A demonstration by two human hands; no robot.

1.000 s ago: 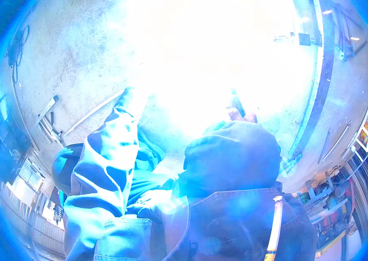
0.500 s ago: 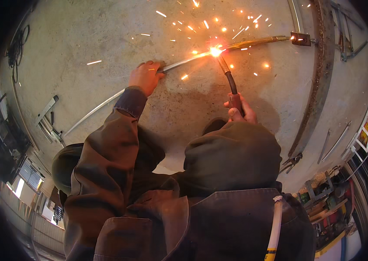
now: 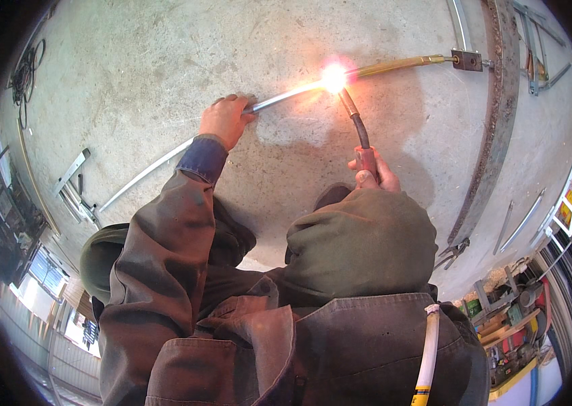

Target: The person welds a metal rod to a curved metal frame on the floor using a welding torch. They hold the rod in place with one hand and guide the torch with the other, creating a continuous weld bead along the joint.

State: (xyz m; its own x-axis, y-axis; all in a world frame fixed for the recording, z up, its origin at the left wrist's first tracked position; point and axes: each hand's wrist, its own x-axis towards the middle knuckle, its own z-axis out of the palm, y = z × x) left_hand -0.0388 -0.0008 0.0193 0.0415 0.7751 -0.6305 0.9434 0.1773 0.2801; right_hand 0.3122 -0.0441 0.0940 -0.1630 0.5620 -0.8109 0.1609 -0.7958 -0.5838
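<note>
Pale grey concrete floor point(image 3: 164, 61), mottled with darker stains and faint scuffs. Silvery grey metal rod point(image 3: 164, 162), turning brassy yellow past the orange-white glow point(image 3: 334, 76) at the weld point. Black neck on the welding torch point(image 3: 360, 128), dull red at the grip. Olive-brown work jacket point(image 3: 184, 271), worn and smudged, with a blue cuff point(image 3: 203, 159) showing at the left wrist. Rust-brown flat steel bar point(image 3: 495, 122) along the right. White hose point(image 3: 428, 345) at the lower edge, yellow, perhaps with a black band, near its end.

Torch tip point(image 3: 340, 91) (in glare) unreadable
</note>
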